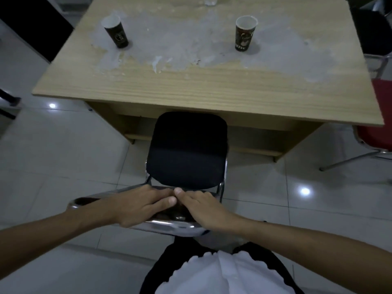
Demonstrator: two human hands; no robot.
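Left hand [144, 205] and right hand [203, 209] are gripping the chair [186, 149] back, lower centre; seat is sitting almost wholly outside the desk [191, 88] edge, so pushing-in looks barely started.

The black chair [186, 149] blocks the table's [212, 90] near edge; left cup [115, 31] and right cup [245, 33] stand well apart, open tabletop between.
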